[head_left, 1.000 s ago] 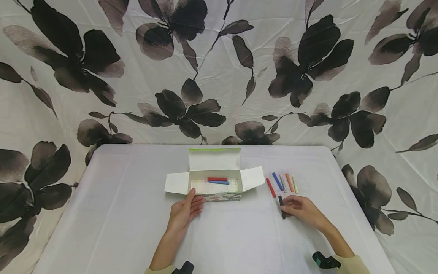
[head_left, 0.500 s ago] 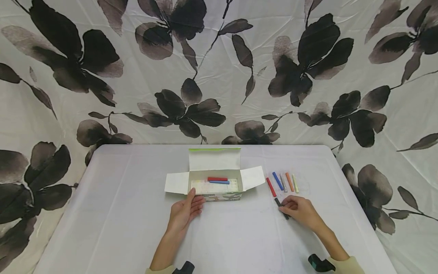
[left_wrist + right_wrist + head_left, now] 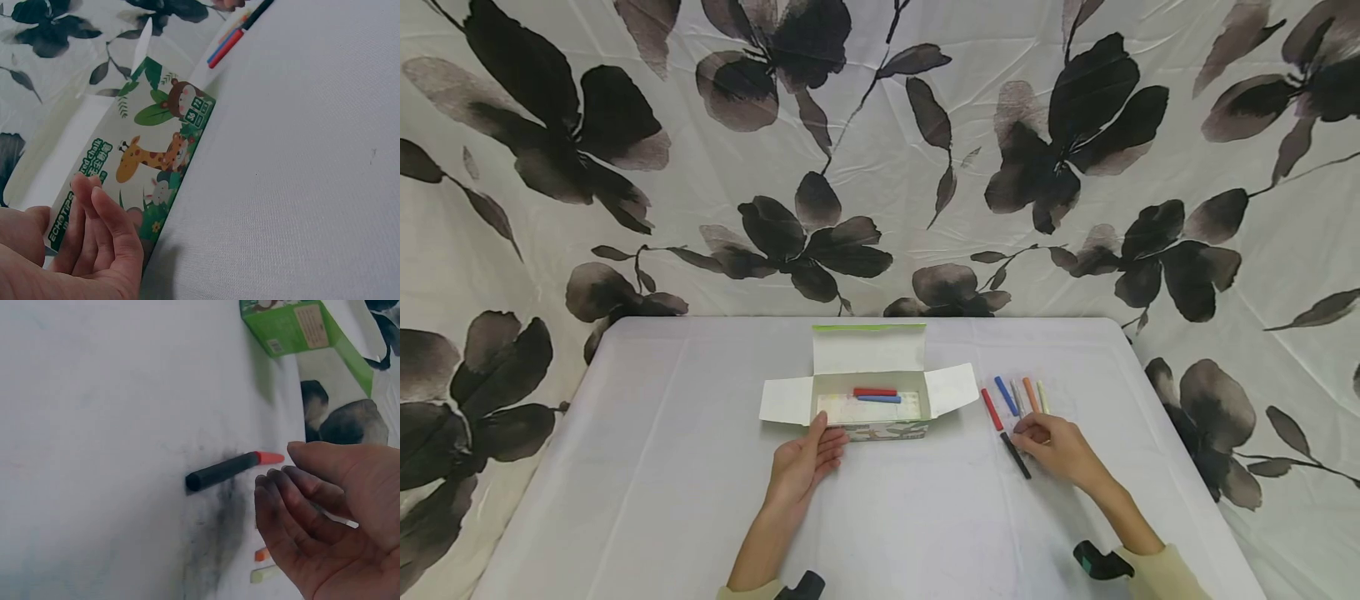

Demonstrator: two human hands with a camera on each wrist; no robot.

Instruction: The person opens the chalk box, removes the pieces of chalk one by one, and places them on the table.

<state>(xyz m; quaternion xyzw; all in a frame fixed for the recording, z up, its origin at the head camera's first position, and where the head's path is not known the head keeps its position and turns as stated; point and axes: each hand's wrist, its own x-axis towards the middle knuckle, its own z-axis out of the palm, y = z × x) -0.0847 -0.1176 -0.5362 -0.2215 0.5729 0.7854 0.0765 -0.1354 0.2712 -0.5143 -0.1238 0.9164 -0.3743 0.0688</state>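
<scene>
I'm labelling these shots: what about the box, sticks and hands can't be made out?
Head view: near end of the orange stick, hidden by the right hand.
Left wrist view: some print on the box, covered by the left hand.
Left wrist view: most of the right hand, cut off by the top edge.
Right wrist view: the box, cropped at the top.

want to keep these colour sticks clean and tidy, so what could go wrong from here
Black may spread: the right hand has darkened fingertips and a dark smear marks the table near the black stick, so the pale yellow stick could get stained.

A knock might shift two sticks together, as the black one lies end to end with a red stick.

The right flap of the box juts toward the sticks and could be snagged.
</scene>
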